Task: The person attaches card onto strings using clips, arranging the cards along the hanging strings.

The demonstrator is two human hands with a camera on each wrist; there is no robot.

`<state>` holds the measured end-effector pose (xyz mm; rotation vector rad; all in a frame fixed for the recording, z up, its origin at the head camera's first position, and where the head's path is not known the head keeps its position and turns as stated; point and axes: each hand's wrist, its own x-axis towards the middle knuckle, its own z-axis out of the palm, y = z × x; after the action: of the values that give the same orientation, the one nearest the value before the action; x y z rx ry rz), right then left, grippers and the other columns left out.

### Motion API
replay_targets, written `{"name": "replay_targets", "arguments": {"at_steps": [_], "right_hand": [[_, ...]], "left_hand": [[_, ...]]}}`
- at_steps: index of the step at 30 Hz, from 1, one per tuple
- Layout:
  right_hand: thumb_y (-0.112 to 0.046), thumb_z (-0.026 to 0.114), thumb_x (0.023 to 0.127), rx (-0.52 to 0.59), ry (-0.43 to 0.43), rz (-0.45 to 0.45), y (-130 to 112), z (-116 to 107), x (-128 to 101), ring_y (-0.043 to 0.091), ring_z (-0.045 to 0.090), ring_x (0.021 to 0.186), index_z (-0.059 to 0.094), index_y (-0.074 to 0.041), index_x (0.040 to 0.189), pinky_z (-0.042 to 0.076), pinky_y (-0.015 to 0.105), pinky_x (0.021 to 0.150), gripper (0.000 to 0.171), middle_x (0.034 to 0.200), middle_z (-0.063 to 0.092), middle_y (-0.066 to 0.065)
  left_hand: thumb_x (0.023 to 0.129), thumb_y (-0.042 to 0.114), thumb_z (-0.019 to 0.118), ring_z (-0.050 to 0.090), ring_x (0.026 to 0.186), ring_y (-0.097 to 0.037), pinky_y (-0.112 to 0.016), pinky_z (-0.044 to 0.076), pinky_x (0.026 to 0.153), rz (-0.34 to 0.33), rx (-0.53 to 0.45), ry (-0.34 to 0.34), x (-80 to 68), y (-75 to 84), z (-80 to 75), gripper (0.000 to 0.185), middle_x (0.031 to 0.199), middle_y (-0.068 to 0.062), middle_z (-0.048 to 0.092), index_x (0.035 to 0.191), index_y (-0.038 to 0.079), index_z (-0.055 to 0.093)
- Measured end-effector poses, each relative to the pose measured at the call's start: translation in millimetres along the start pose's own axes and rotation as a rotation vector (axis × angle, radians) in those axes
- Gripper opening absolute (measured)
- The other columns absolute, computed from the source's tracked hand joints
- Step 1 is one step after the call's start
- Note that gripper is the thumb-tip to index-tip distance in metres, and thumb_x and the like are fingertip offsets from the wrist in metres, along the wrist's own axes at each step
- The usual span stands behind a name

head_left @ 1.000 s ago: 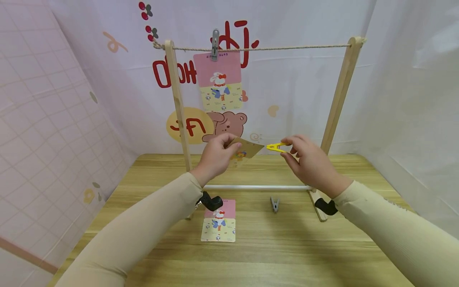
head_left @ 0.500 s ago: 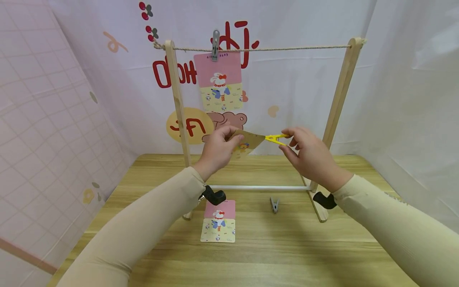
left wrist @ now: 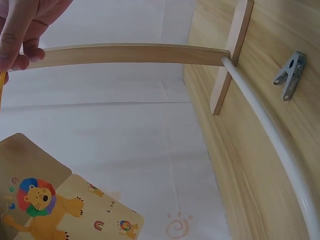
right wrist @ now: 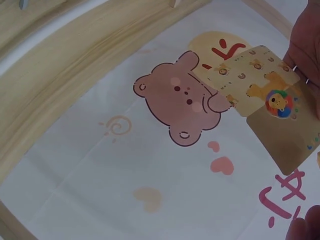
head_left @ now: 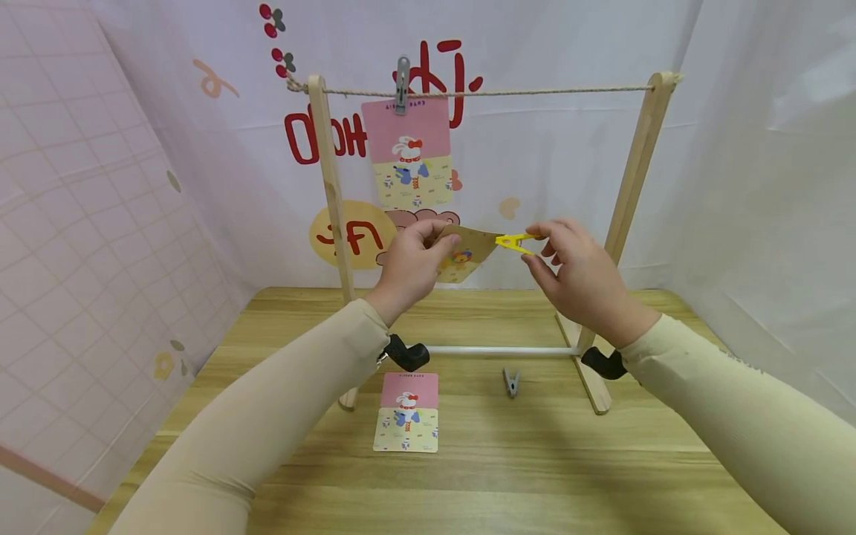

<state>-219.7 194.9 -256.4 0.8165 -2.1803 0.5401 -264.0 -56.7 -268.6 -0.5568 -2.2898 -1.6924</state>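
My left hand (head_left: 414, 260) pinches a brown and cream card (head_left: 471, 253) by its left end, between thumb and fingers. A lion with a multicoloured mane is printed on the card (left wrist: 42, 200), seen whole in neither wrist view. My right hand (head_left: 578, 275) holds a yellow clothespin (head_left: 513, 242) by its two handles, thumb below and fingers above. The clothespin's nose overlaps the card's right corner in the head view. Fingertips of the right hand (right wrist: 304, 227) show at the lower right of the right wrist view.
A twine line (head_left: 535, 91) runs between two wooden posts (head_left: 635, 163). From it hangs a pink rabbit card (head_left: 408, 152) under a grey clothespin (head_left: 402, 83). Another rabbit card (head_left: 406, 420) and a grey clothespin (head_left: 511, 383) lie on the table (head_left: 508, 475). A white rod (head_left: 501, 351) joins the posts low down.
Both hands have risen toward the line, bringing the lion card and yellow clothespin up. The clothespin's nose has gone from just beside the card's corner to overlapping it.
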Motion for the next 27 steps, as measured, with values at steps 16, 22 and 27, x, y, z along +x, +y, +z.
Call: {"name": "replay_targets", "arguments": {"at_steps": [16,22,27], "right_hand": [[0.005,0.074,0.094,-0.001,0.046,-0.016,-3.7,-11.3,15.5,0.032,0.066,0.088,0.065,0.007,0.125,0.057,0.045,0.076,0.033,0.118,0.065,0.023],[0.005,0.073,0.094,-0.015,0.056,-0.014,-4.4,-14.5,19.7,0.032,0.065,0.088,0.064,0.007,0.125,0.058,0.045,0.076,0.032,0.119,0.065,0.024],[0.003,0.073,0.095,-0.021,0.063,-0.004,-5.1,-16.0,22.5,0.034,0.065,0.089,0.065,0.007,0.125,0.058,0.046,0.077,0.031,0.120,0.065,0.025]], "left_hand": [[0.105,0.029,0.068,0.057,0.088,-0.017,-0.028,0.046,0.074,0.035,-0.015,0.032,8.7,18.7,2.4,0.016,0.094,-0.001,0.063,0.103,0.013,0.071],[0.105,0.028,0.068,0.054,0.084,-0.016,-0.028,0.044,0.071,0.054,-0.034,0.037,13.0,22.8,2.2,0.017,0.091,-0.001,0.060,0.101,0.012,0.069],[0.105,0.028,0.068,0.051,0.081,-0.017,-0.025,0.042,0.065,0.046,-0.056,0.036,16.2,26.8,3.1,0.016,0.090,-0.001,0.055,0.099,0.012,0.066]]}}
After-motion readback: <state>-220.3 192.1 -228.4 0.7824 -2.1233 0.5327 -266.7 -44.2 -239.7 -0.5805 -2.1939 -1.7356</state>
